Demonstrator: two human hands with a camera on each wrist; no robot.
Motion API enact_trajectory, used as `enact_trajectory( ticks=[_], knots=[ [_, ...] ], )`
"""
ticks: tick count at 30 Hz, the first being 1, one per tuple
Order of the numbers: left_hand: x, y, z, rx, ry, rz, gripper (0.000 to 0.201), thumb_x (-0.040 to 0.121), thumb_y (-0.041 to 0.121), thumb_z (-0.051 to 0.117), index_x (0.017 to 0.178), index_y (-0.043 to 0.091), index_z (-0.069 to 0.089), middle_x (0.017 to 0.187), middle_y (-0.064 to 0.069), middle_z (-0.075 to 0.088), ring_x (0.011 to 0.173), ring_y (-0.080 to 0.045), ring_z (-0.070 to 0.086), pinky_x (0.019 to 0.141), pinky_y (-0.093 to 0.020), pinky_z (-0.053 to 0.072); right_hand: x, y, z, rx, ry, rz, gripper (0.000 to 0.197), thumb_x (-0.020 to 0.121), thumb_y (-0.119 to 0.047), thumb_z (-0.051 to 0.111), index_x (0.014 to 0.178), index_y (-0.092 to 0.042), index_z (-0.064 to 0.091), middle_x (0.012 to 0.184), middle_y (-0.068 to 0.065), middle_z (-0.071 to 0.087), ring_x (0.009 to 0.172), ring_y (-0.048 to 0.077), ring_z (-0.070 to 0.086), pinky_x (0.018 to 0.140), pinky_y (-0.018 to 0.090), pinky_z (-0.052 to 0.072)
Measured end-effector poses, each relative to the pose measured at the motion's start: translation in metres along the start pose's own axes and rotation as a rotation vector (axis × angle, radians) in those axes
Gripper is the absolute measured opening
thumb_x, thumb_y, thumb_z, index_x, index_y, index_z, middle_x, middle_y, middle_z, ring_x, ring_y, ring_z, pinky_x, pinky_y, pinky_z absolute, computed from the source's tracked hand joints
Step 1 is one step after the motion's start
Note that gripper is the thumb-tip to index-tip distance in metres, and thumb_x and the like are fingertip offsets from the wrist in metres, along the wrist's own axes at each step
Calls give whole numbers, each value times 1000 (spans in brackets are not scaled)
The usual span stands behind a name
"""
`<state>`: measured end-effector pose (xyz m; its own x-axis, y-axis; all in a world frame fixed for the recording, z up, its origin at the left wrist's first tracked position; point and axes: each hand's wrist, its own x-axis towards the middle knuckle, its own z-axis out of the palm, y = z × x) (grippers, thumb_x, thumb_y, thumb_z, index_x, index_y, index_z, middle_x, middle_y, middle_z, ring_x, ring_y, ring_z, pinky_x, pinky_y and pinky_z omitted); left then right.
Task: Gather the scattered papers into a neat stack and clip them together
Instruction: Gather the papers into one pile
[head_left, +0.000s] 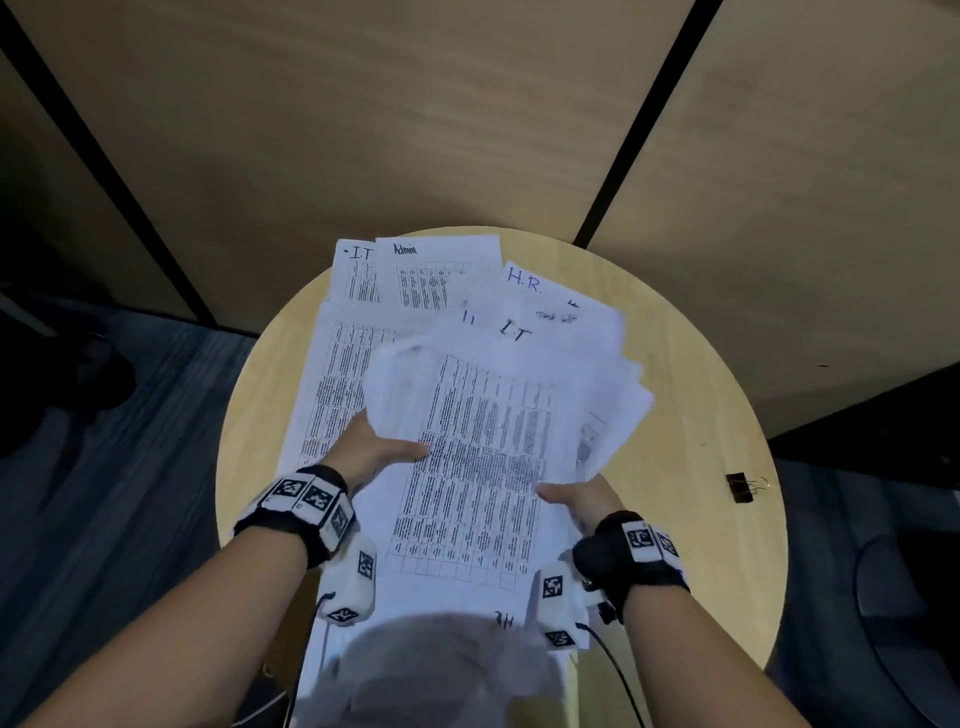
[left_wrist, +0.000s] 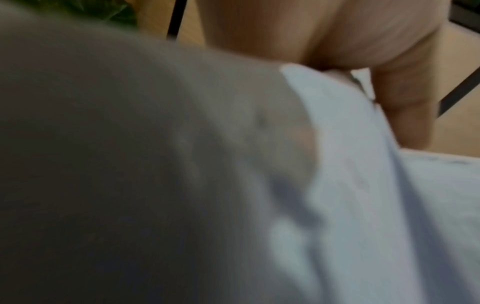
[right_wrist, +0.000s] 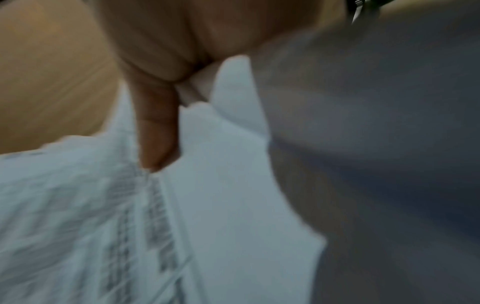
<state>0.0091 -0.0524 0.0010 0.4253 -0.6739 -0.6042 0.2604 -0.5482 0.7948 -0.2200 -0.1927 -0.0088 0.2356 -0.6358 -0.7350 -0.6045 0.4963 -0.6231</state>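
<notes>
Head view shows the left hand (head_left: 374, 447) and right hand (head_left: 582, 501) with fingers clamped on the sides of a messy bunch of papers (head_left: 478, 457) above the round worktop (head_left: 691, 395). Uneven sheets could slip out. The clip (head_left: 743, 487) waits far right.

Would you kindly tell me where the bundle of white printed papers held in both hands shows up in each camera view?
Head: the bundle of white printed papers sits at centre, the left hand and right hand gripping its side edges.
Left wrist: blurred, filling the lower right, below the thumb.
Right wrist: blurred, across the lower left and centre.
Shared landmark: the round light wooden table, seen top right in the left wrist view and upper left in the right wrist view.
</notes>
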Motion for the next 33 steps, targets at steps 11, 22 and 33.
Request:
enact_trajectory(
  ticks=[11, 22, 33],
  knots=[
    [-30, 58, 7, -209, -155, 135, 70, 41, 27, 92, 96, 5, 54, 83, -4, 73, 78, -10, 70, 86, -26, 52, -52, -47, -45, 251, -36, -160, 43, 71, -16, 79, 105, 7, 65, 110, 11, 67, 114, 30, 59, 102, 31, 38],
    [-69, 115, 22, -148, -110, 561, 39, 67, -4, 72, 104, 5, 63, 81, 9, 75, 83, -6, 70, 83, -26, 55, -108, -77, -73, 617, 72, -642, 55, 46, -31, 91, 91, -9, 67, 67, -8, 74, 64, 6, 70, 63, 18, 57],
    [-82, 111, 31, -127, -368, 466, 91, 23, 38, 93, 105, 13, 63, 97, -3, 74, 91, -18, 69, 82, -29, 56, -126, -54, -109, 638, -172, -493, 24, 76, 5, 61, 99, 2, 66, 70, 6, 74, 68, 23, 69, 56, 25, 58]
  ],
)
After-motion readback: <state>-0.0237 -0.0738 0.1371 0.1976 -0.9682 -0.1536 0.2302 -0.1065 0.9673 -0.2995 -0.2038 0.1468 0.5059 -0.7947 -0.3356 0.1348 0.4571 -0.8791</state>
